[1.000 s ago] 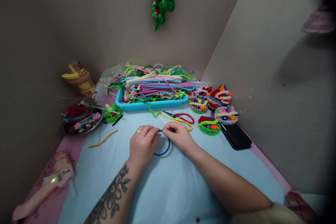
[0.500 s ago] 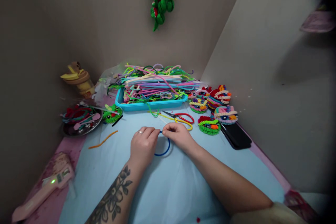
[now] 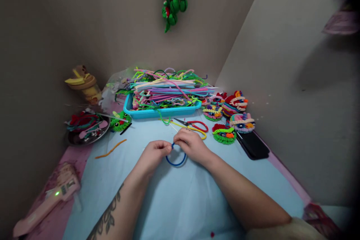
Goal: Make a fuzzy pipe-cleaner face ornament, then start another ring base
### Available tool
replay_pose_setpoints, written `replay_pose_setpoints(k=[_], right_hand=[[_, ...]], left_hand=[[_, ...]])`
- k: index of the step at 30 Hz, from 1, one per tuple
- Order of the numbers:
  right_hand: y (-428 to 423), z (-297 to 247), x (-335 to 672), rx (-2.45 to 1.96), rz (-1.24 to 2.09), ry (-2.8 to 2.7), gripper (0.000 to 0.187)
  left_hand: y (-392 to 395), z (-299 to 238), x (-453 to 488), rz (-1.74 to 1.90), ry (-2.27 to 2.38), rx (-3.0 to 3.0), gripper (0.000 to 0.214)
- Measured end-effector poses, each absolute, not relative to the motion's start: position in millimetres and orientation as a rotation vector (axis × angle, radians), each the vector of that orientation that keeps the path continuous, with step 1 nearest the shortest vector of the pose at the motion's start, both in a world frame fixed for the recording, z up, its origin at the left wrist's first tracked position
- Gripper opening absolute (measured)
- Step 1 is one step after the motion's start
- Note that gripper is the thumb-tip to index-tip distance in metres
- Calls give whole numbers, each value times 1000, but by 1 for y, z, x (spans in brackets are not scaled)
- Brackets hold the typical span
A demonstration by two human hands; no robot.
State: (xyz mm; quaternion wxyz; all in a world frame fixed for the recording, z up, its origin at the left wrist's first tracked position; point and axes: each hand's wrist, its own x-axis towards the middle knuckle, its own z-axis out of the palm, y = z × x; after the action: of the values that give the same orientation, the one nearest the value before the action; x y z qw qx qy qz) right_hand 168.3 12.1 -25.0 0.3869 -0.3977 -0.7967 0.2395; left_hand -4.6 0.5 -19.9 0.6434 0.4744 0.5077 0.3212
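A blue pipe cleaner (image 3: 176, 164), bent into a ring, hangs between my two hands just over the pale blue table cover. My left hand (image 3: 156, 155) pinches it near the top, where its ends come together. From the other side my right hand (image 3: 191, 144) grips the same join with thumb and fingers. The fingertips hide part of the join. Beyond my right hand lie scissors (image 3: 198, 126) with one red and one yellow handle. An orange pipe cleaner (image 3: 110, 149) rests to the left of my left hand.
A blue tray (image 3: 165, 112) heaped with coloured pipe cleaners stands at the back. Several fuzzy colourful figures (image 3: 224, 134) and a black phone (image 3: 253, 145) are on the right. A metal bowl (image 3: 104, 132), a green figure (image 3: 120, 121) and a pink glue gun (image 3: 47, 208) are on the left.
My left hand has rolled over, so its thumb now shows at the join. The ring's ends have been brought together, and the ring has shifted slightly right.
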Motion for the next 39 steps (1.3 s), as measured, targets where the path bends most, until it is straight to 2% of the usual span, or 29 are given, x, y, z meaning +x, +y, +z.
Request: replay_pose_setpoints(k=[3,7,13,17,25,31,35,39], right_hand=[[11,-19,169,-970,683,-1976,16],[11,-15,167,-1078,802,-1871,13],[14,-19,165,-1255,956,-1722,7],[16,-23,165,-1295,1114,-1631,5],[17,-26,165,-1267,1183,-1613,6],[14,-25,164,-1231,875,-1801,12],[12,-25,165,-1111,667,-1944,15],[10,-23,168,-935,498,-2027,16]], left_hand=[[-1,-16,-6,634,986,799,27],[1,-14,-7,686,1001,866,28],[0,-18,-7,1006,1355,1741,26],[-7,-25,-4,1064,1475,2315,18],[-9,-27,-4,1164,1484,2623,11],[-8,-24,-3,1131,1471,2212,13],[-3,-19,-3,985,1417,1526,13],[2,-15,-4,757,1167,785,21]])
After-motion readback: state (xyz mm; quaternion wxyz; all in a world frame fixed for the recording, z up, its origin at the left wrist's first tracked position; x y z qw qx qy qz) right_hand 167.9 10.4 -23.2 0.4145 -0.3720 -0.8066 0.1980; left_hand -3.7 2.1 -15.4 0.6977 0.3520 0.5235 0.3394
